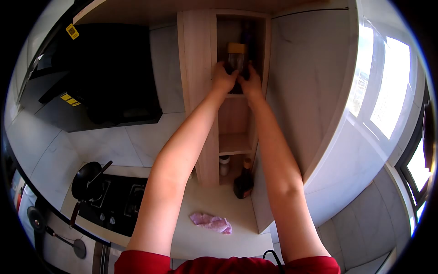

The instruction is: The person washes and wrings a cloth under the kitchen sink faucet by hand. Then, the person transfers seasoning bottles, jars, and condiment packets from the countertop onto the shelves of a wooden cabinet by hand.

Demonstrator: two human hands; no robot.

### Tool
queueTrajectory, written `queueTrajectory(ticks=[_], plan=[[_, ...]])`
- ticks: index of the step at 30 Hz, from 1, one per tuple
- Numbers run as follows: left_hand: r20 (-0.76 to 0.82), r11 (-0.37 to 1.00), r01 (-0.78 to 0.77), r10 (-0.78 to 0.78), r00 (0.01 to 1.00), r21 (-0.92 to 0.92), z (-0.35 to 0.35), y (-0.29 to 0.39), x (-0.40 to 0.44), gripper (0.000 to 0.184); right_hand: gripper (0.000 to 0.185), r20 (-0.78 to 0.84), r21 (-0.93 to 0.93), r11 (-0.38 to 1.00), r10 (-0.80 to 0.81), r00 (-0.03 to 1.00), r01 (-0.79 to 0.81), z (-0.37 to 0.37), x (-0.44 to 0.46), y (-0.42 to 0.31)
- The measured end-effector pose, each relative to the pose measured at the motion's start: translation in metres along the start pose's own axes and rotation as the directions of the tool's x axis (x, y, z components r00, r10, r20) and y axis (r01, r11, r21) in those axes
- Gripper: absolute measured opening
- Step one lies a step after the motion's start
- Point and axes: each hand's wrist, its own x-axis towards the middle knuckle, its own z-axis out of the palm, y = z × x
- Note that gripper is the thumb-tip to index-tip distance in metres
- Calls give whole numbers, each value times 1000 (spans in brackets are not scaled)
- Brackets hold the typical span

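Both arms reach up into the top compartment of a narrow wooden shelf [198,68]. A clear jar [236,60] with a yellow-brown lid stands upright there. My left hand [224,79] is closed around the jar's lower left side, and my right hand [251,84] is closed around its lower right. The thumbs come close together in front and hide the jar's base. A dark object behind the jar is too dim to name. Whether the jar rests on the shelf board I cannot tell.
Below stand a dark bottle [243,181] and a small white-topped container [224,165]. A pink cloth [211,223] lies on the counter [200,244]. Left are a black pan [86,180], a gas stove [117,199] and a range hood [114,73]. A cabinet panel [315,86] borders the shelf's right side.
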Motion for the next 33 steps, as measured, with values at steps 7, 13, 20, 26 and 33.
queueTrajectory(ticks=[7,13,20,26,33], plan=[[47,927,133,-159,986,350,-1,33,-11,60,62,6,-11,1000,-29,1000,29,16,10,10],[30,794,-147,160,987,590,-2,42,-30,60,55,-10,-127,973,-197,980,195,16,5,25],[234,580,-505,479,846,640,-6,-8,-68,60,44,-45,-246,919,-329,943,309,15,-18,24],[293,663,-433,319,901,611,4,-23,-53,63,42,38,-347,877,-342,939,333,22,0,53],[386,651,-297,8,923,699,24,-31,-27,63,36,217,-580,688,-386,897,436,19,12,66]])
